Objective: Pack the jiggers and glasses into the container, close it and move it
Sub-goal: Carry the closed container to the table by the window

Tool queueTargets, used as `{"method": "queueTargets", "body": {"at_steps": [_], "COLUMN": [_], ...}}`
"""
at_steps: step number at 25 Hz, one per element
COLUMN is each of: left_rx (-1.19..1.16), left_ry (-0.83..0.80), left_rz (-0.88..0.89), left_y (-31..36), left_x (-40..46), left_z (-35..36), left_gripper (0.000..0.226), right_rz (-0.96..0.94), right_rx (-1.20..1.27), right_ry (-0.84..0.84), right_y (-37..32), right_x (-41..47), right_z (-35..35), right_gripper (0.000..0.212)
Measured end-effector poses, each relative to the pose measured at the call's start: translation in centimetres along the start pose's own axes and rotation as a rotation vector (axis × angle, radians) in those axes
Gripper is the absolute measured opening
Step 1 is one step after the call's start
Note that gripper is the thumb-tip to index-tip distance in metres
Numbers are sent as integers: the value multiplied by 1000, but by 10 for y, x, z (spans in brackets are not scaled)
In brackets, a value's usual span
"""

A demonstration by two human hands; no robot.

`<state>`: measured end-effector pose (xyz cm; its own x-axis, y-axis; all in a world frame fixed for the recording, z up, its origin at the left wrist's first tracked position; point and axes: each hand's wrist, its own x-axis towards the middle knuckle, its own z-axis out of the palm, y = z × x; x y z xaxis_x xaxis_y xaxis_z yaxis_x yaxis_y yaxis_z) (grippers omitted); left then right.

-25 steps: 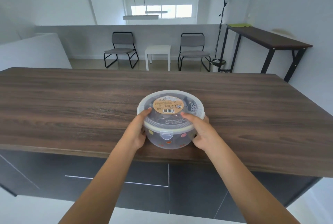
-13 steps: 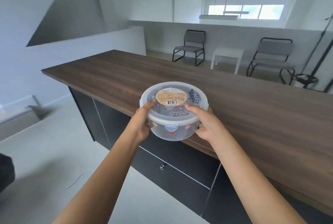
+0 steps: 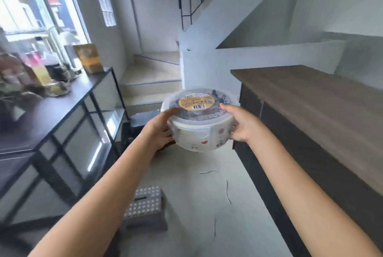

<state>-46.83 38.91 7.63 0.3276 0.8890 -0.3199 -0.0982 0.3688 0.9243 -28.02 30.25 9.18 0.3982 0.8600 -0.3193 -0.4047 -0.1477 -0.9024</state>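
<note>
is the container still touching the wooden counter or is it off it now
Apart. The head view shows the container held in the air between both hands, over the floor, with open space between it and the wooden counter.

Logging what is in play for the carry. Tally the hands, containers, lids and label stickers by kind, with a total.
Hands: 2, the left hand and the right hand, both gripping the container
Round plastic containers: 1, held in the air
Clear lids: 1, shut on top
Orange label stickers: 1, on the lid
Total: 5
</note>
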Motion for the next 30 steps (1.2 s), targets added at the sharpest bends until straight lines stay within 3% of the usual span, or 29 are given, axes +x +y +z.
{"method": "queueTargets", "body": {"at_steps": [1, 6, 9, 14, 20, 24, 26, 30], "left_rx": [7, 1, -35, -158, -246, -341, -382, -453], "left_ry": [54, 356, 535, 795, 1148, 1316, 1389, 1501], "left_rz": [14, 64, 92, 135, 94, 109, 106, 116], "left_y": [9, 45, 53, 49, 29, 2, -9, -23], "left_x": [-7, -71, -123, -206, -291, -344, -367, -405], "left_z": [-31, -179, -251, -332, -372, -374, -376, -391], "left_gripper": [39, 23, 26, 28, 46, 64, 64, 59], "right_rz": [35, 176, 224, 301, 407, 469, 483, 471], "right_rx": [-11, -171, -283, -489, -642, -768, -803, -836], "right_ry": [-58, -378, -577, -881, -1176, -1326, -1398, -1491], "right_y": [6, 46, 68, 99, 134, 164, 180, 213], "right_x": [2, -6, -20, -47, -95, -140, -162, -208], "right_z": [30, 179, 261, 373, 465, 502, 518, 542], "right_gripper": [9, 16, 14, 43, 73, 76, 79, 64]}}
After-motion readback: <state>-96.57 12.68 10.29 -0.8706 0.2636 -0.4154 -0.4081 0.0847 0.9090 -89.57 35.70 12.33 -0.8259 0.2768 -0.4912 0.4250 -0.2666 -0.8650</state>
